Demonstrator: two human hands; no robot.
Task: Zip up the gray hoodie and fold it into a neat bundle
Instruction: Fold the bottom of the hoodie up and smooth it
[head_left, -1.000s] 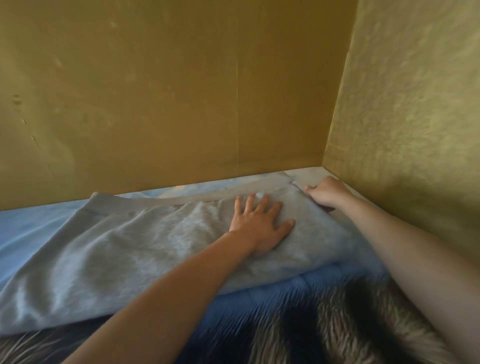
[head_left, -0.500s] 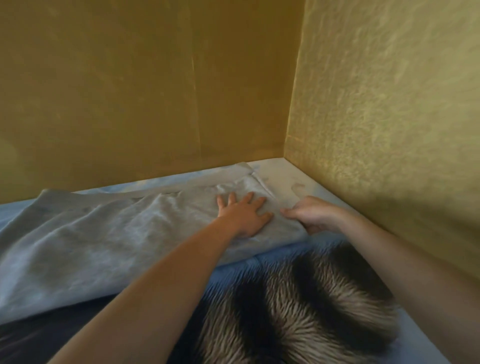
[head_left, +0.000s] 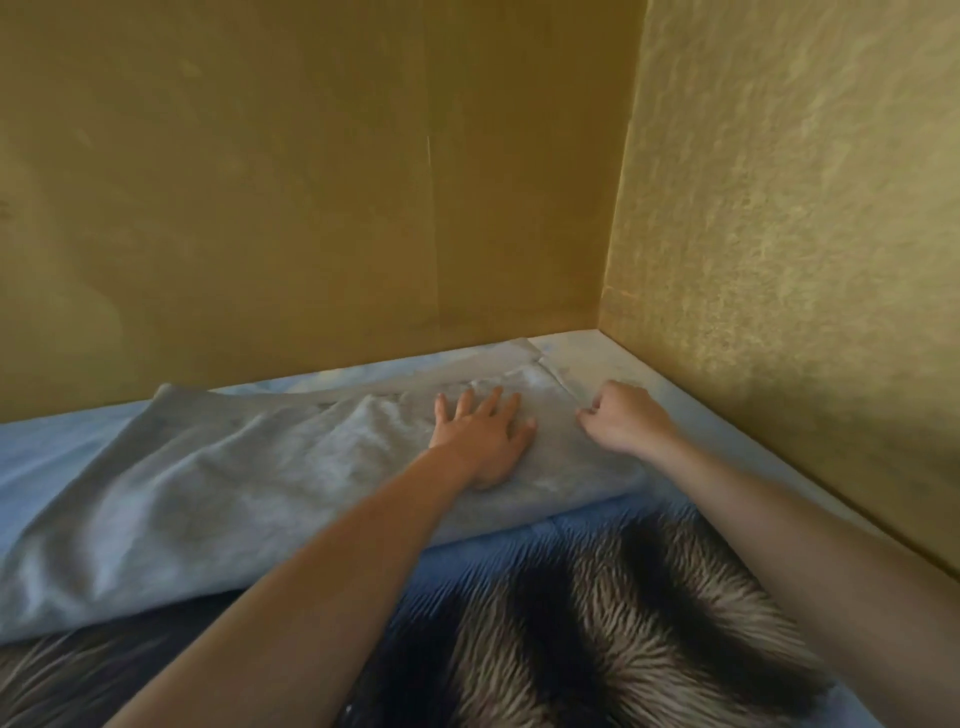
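Observation:
The gray hoodie (head_left: 223, 483) lies folded lengthwise on the bed, stretching from the lower left toward the wall corner at the right. My left hand (head_left: 483, 439) rests flat on its right part, fingers spread, pressing the cloth down. My right hand (head_left: 621, 418) is at the hoodie's right end with the fingers curled in, thumb and fingertips pinched at the cloth's edge. The zipper is not visible.
A blue bedsheet (head_left: 52, 441) lies under the hoodie. A furry blanket with dark and tan stripes (head_left: 623, 623) covers the near part of the bed. Yellow walls (head_left: 311, 182) meet in a corner just behind and to the right of the hoodie.
My right hand has moved from the near right edge up to the hoodie's right end and curled shut. My left hand stays flat on the cloth. The camera has shifted slightly.

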